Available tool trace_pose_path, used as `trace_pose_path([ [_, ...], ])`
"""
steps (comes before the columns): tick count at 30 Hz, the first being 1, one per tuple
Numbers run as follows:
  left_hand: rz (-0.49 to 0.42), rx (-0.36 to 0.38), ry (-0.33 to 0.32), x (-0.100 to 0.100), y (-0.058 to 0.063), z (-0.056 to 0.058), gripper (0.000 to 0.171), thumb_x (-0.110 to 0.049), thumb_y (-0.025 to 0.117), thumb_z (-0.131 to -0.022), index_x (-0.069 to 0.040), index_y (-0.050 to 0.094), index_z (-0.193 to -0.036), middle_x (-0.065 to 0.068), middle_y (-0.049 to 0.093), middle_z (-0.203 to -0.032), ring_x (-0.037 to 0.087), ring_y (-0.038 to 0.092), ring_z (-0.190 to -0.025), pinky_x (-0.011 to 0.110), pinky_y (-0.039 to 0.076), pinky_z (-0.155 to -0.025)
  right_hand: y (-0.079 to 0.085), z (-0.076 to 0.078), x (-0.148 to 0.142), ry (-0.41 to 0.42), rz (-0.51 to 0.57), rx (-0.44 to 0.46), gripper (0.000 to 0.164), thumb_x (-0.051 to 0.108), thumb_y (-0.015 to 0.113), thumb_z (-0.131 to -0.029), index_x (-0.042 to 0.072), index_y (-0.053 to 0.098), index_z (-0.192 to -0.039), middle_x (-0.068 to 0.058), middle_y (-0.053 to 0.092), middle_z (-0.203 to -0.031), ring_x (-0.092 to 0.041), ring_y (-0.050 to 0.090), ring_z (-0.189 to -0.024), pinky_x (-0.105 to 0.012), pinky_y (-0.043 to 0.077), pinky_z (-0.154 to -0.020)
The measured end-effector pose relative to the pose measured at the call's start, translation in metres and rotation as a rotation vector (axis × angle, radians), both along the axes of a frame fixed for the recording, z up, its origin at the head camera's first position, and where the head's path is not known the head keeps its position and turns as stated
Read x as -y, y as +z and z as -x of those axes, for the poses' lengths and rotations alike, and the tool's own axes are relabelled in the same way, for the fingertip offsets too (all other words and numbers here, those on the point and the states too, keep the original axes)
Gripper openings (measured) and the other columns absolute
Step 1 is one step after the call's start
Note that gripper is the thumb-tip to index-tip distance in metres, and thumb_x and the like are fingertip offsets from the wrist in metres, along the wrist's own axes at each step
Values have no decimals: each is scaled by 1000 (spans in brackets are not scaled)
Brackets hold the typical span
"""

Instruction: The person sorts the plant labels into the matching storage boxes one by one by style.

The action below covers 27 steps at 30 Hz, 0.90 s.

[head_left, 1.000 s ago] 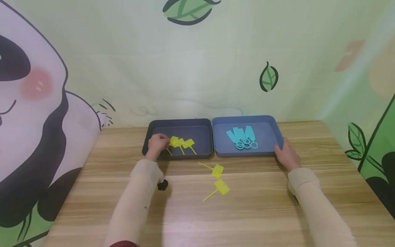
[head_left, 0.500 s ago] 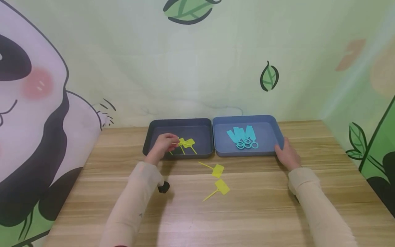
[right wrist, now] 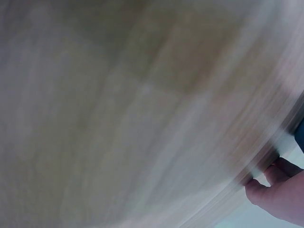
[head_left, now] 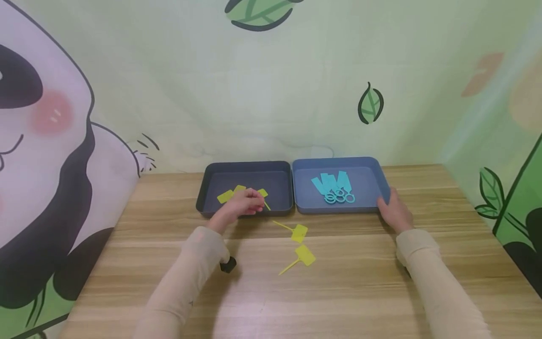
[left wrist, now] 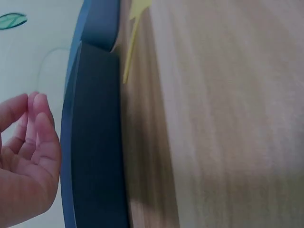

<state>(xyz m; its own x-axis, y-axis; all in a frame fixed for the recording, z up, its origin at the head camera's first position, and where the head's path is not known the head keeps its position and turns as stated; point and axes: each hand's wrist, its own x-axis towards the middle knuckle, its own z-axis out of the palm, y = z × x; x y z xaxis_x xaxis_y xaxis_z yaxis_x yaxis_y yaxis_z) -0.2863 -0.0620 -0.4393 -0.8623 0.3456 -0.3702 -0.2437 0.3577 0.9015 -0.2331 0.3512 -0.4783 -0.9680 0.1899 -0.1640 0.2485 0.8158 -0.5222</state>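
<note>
My left hand [head_left: 242, 203] hovers over the near part of the dark tray [head_left: 216, 165]. Its fingers are curled with the tips together in the left wrist view, and nothing shows between them. Around it lie several yellow tags [head_left: 225, 196] with thin stems, partly hidden by the hand. My right hand [head_left: 395, 212] holds the near right corner of the blue tray [head_left: 364, 202], thumb against its side. Several turquoise ring-handled tags [head_left: 342, 180] lie in that tray. In the right wrist view, the right hand [right wrist: 280, 192] shows only at the lower right edge.
Two more yellow tags, one nearer the trays [head_left: 299, 233] and one closer to me [head_left: 306, 254], lie on the wooden table [head_left: 338, 292]. The trays stand side by side near a painted wall [head_left: 271, 103]. A small black object [head_left: 228, 264] sits at the left cuff.
My left hand has moved rightward across the dark tray, uncovering the yellow tag at the left. My right hand has stayed at the blue tray's corner.
</note>
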Motion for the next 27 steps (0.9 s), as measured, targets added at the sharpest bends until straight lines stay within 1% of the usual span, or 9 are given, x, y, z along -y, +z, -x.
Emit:
trace_pose_path([
  [3, 49, -12, -91, -5, -1, -5, 13, -12, 55, -85, -2, 56, -94, 3, 62, -82, 7, 58, -68, 30, 50, -73, 0, 0, 0, -1, 2, 0, 69, 41, 19, -92, -5, -3, -139, -33, 14, -140, -51, 22, -123, -60, 24, -97],
  [6, 92, -25, -161, -9, -5, -9, 16, -12, 57, -84, -1, 58, -96, 2, 62, -81, 9, 57, -70, 34, 50, -76, -1, 1, -1, -1, 4, -1, 69, 41, 19, -92, -4, -3, -139, -33, 14, -140, -51, 22, -123, -60, 24, -97],
  [9, 132, -34, -199, -15, -8, -12, 20, -14, 58, -84, -2, 60, -99, 2, 62, -84, 11, 58, -74, 32, 50, -74, -1, 1, -1, 0, 5, -3, 69, 41, 19, -92, -4, -3, -139, -33, 14, -140, -50, 22, -124, -59, 23, -98],
  [14, 183, -75, -259, -25, -13, -17, 25, -17, 59, -83, -3, 60, -103, 1, 63, -85, 12, 59, -77, 25, 49, -68, 0, 0, 0, 0, 1, -2, 69, 41, 18, -92, -4, -3, -139, -33, 15, -140, -51, 23, -123, -59, 25, -97],
  [17, 179, -117, -283, -31, -15, -19, 23, -16, 60, -82, -2, 61, -101, 1, 63, -82, 10, 56, -72, 23, 47, -64, 0, 0, 0, 1, -1, -2, 69, 41, 18, -92, -4, -3, -139, -33, 16, -139, -51, 24, -122, -60, 26, -96],
  [21, 192, -206, -313, -39, -16, -23, 19, -14, 62, -81, -3, 63, -97, 3, 64, -83, 7, 52, -68, 21, 44, -60, 0, 0, 0, -1, -3, -5, 69, 41, 18, -92, -4, -3, -139, -33, 16, -140, -51, 24, -122, -60, 25, -96],
  [24, 226, -283, -333, -45, -18, -26, 18, -15, 63, -79, -5, 64, -95, 3, 65, -85, 7, 51, -70, 20, 44, -61, 0, 0, 0, -2, -7, -7, 69, 41, 19, -92, -5, -2, -139, -33, 16, -139, -51, 24, -122, -59, 25, -96],
  [27, 268, -362, -355, -50, -21, -28, 18, -15, 65, -78, -5, 65, -93, 4, 66, -86, 8, 54, -73, 19, 45, -65, 0, 0, 0, 0, -11, -10, 69, 40, 19, -92, -5, -1, -139, -34, 16, -139, -51, 24, -122, -59, 26, -96],
])
